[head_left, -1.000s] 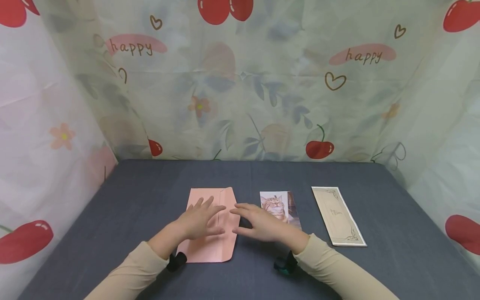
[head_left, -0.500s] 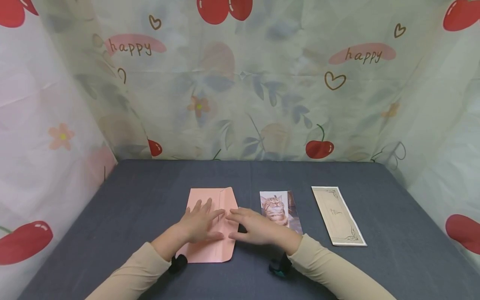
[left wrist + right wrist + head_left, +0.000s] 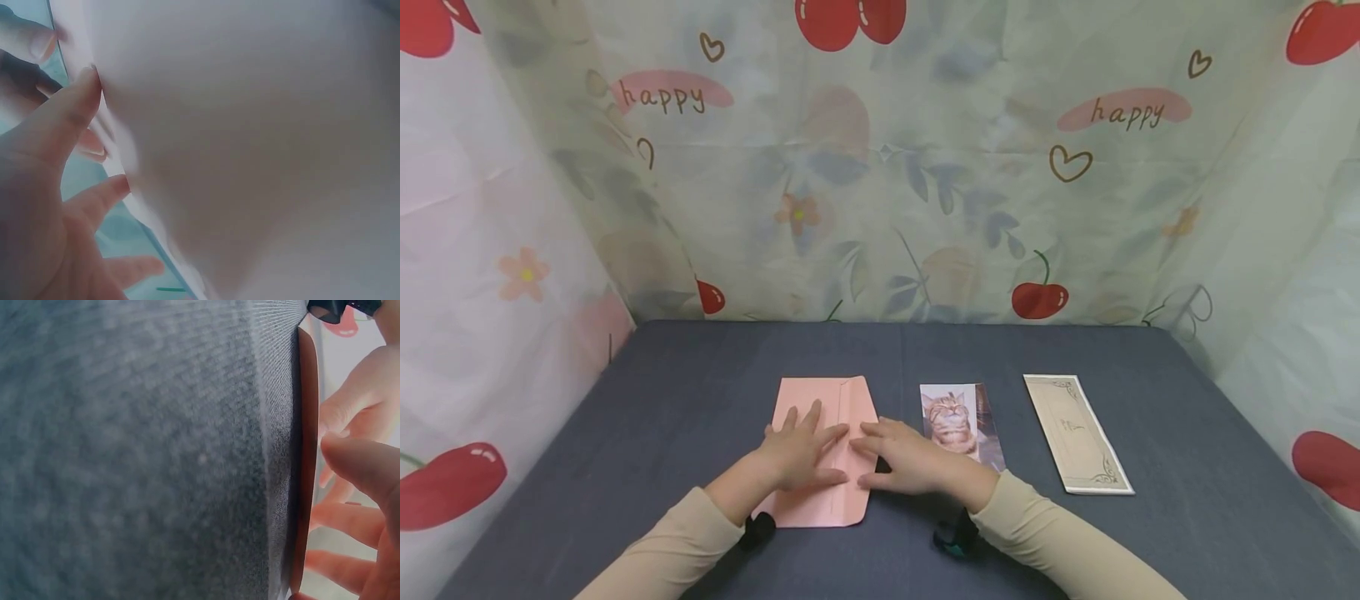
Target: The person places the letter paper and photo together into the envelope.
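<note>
Pink paper, an envelope [image 3: 824, 450], lies flat on the table [image 3: 647, 400] under both hands. The left hand [image 3: 796, 454] presses it with fingers spread; the right hand [image 3: 904, 454], fingers straight, touches its right edge. A loose press could let it slide. Beyond the right hand lie a cat photo [image 3: 953, 412] and a card [image 3: 1075, 433].

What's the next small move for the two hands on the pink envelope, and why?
Probably the right hand lifts the side flap while the left hand holds the pink envelope flat. The left palm lies spread on the envelope; the right fingertips sit at its right edge beside the flap's fold line. The flap looks folded down, and the cat photo and the cream card lie outside, to the right.
</note>
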The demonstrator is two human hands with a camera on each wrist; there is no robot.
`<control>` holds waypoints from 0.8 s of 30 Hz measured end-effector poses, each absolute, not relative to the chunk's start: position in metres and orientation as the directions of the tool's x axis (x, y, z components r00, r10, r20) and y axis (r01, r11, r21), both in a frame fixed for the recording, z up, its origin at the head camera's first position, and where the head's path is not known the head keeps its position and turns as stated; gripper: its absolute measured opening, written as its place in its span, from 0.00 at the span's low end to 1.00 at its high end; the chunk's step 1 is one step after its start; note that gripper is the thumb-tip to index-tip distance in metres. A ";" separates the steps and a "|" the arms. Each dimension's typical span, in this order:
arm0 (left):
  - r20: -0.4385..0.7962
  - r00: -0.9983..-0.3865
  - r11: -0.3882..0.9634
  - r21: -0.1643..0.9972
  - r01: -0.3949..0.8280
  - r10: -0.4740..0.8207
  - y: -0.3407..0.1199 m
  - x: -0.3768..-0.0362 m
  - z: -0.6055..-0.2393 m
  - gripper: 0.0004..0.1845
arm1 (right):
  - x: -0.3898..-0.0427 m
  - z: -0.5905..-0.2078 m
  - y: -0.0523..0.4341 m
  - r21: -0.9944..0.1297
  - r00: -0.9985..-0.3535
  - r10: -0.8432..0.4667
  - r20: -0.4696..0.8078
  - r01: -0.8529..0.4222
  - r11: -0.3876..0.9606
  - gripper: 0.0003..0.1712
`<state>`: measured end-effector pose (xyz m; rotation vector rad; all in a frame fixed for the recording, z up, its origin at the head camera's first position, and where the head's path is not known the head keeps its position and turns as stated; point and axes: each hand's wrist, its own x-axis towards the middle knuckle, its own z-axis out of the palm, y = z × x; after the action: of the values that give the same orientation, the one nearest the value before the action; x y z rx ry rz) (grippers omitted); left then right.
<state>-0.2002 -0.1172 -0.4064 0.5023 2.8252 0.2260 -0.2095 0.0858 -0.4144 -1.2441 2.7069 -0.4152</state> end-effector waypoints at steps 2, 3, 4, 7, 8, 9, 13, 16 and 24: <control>-0.237 -0.906 0.930 0.201 0.308 0.352 -0.117 -0.200 -0.406 0.37 | -0.209 -0.414 0.085 -0.302 -0.653 -0.758 -0.015 -0.719 0.626 0.29; -0.240 -0.906 0.930 0.204 0.304 0.349 -0.118 -0.200 -0.406 0.37 | -0.209 -0.414 0.085 -0.301 -0.652 -0.758 -0.020 -0.719 0.627 0.29; -0.244 -0.906 0.931 0.208 0.300 0.346 -0.118 -0.200 -0.406 0.37 | -0.209 -0.414 0.085 -0.299 -0.653 -0.757 -0.025 -0.718 0.628 0.29; -0.250 -0.907 0.932 0.218 0.289 0.339 -0.118 -0.200 -0.406 0.38 | -0.209 -0.414 0.084 -0.293 -0.658 -0.752 -0.048 -0.710 0.640 0.29; -0.253 -0.907 0.932 0.222 0.285 0.337 -0.118 -0.200 -0.406 0.38 | -0.209 -0.414 0.084 -0.296 -0.660 -0.749 -0.057 -0.705 0.644 0.29; -0.254 -0.907 0.933 0.226 0.281 0.335 -0.118 -0.200 -0.406 0.38 | -0.208 -0.414 0.083 -0.297 -0.664 -0.745 -0.068 -0.699 0.650 0.29; -0.260 -0.908 0.934 0.237 0.268 0.327 -0.118 -0.199 -0.405 0.37 | -0.208 -0.413 0.082 -0.293 -0.676 -0.730 -0.104 -0.680 0.672 0.30; -0.257 -0.911 0.934 0.242 0.264 0.324 -0.119 -0.200 -0.406 0.36 | -0.207 -0.413 0.082 -0.285 -0.681 -0.723 -0.118 -0.674 0.682 0.30; -0.229 -0.921 0.933 0.255 0.256 0.315 -0.118 -0.200 -0.406 0.34 | -0.208 -0.413 0.082 -0.275 -0.686 -0.717 -0.124 -0.670 0.689 0.31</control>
<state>-0.2005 -0.1182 -0.4057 0.4249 2.8224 0.3207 -0.2076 0.0816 -0.4131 -1.1163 2.6784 -0.3060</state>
